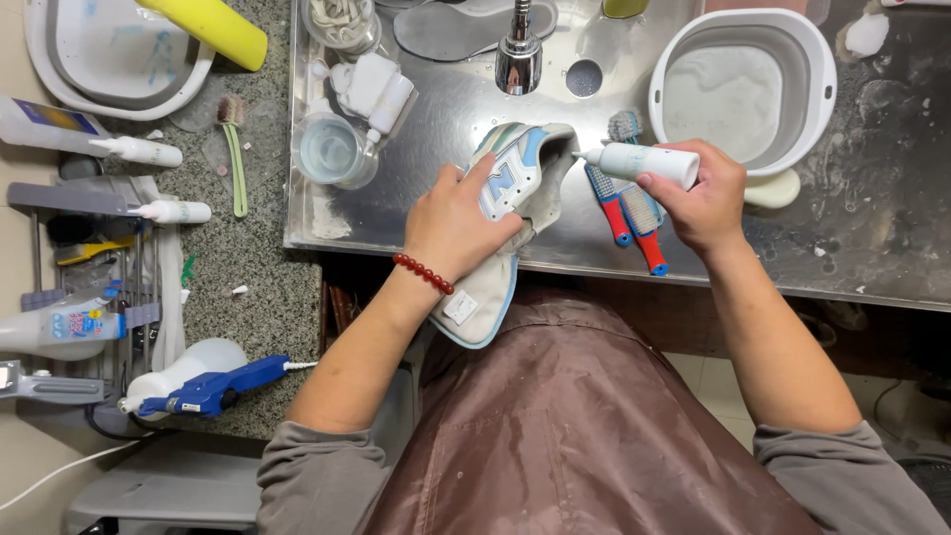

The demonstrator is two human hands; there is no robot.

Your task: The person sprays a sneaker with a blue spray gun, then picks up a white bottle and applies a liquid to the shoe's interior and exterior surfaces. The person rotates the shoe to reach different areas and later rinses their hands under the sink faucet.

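Observation:
My left hand [458, 223] grips a white and light-blue sneaker [515, 173] over the front edge of a steel sink, its sole side tilted toward me. A red bead bracelet [424, 273] circles that wrist. My right hand [701, 198] holds a small white squeeze bottle [639, 161] sideways, its nozzle touching or nearly touching the shoe's heel opening. Two brushes with red and blue handles [629, 213] lie on the sink edge just under the bottle.
A white basin of cloudy water [810, 59] sits at the back right. The faucet [519, 50], a clear cup [332, 151], and a grey insole [446, 28] are at the back. Bottles [149, 151], a green brush [236, 159] and a blue spray bottle [213, 388] crowd the granite counter at left.

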